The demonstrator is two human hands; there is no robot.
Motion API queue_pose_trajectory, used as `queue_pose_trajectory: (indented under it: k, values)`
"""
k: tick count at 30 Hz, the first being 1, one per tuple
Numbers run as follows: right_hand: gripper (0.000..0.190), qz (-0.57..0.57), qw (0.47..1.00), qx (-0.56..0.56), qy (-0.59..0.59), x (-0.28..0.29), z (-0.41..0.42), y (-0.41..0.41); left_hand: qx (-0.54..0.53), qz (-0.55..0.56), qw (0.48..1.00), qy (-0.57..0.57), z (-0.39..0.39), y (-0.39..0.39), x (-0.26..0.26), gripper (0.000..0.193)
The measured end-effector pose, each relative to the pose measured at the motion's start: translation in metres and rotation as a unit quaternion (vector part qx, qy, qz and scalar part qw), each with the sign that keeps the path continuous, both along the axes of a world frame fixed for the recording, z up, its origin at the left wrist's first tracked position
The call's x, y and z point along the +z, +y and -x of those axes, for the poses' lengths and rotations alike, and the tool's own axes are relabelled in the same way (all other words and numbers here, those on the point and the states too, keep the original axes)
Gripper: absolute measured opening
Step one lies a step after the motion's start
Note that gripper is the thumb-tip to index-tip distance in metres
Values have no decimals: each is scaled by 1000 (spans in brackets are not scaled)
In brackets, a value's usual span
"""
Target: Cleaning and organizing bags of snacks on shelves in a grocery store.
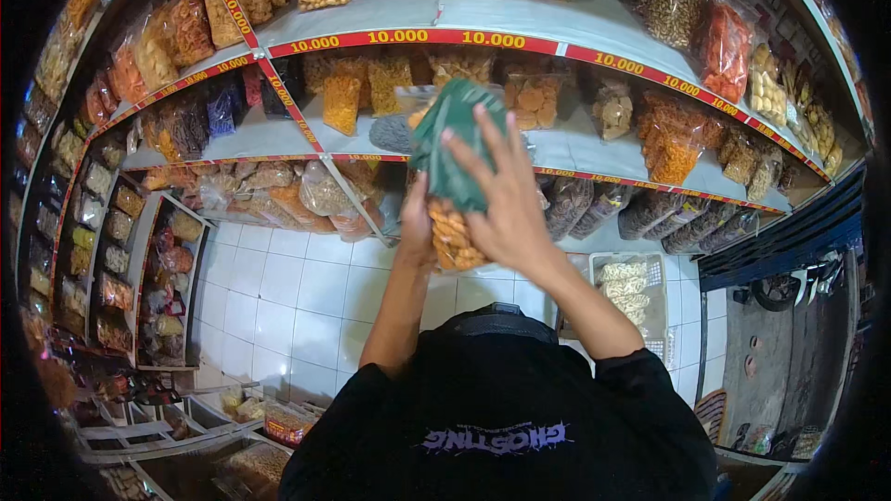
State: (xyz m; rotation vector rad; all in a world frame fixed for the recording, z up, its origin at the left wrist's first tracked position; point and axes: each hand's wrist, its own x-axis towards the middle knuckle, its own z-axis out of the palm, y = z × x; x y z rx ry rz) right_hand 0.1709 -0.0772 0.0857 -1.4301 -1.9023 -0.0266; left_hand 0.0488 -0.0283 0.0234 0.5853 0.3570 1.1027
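Note:
My left hand point(416, 219) grips the lower left side of a clear plastic bag of brown snacks point(454, 240), held upright before the shelves. Over the bag's upper part lies a green cloth point(459, 142). With fingers spread, my right hand point(505, 198) lies on the cloth's right side, its palm against the bag; it is slightly blurred. Behind the cloth, on the middle shelf, are a grey round thing point(390, 133) that I cannot make out and a bag of flat orange crackers point(533, 99).
Shelves with red price strips point(398, 36) hold many snack bags ahead and at the left. A white plastic crate point(628, 257) with pale snack packs stands on the tiled floor point(278, 292) at the right. Open compartments with snacks point(257, 459) are at the lower left.

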Motion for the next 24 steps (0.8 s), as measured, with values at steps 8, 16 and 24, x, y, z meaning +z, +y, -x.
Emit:
queue_pose_trajectory:
  k: [8, 16, 24]
  values:
    - [93, 106, 899, 131, 404, -48, 15, -6, 98, -299, 942, 118, 4, 0, 42, 67]
    - [47, 235, 637, 109, 726, -64, -15, -6, 135, -275, 911, 277, 36, -2, 40, 68]
    - [52, 137, 737, 117, 652, -55, -3, -15, -81, 5, 993, -90, 31, 20, -27, 52]
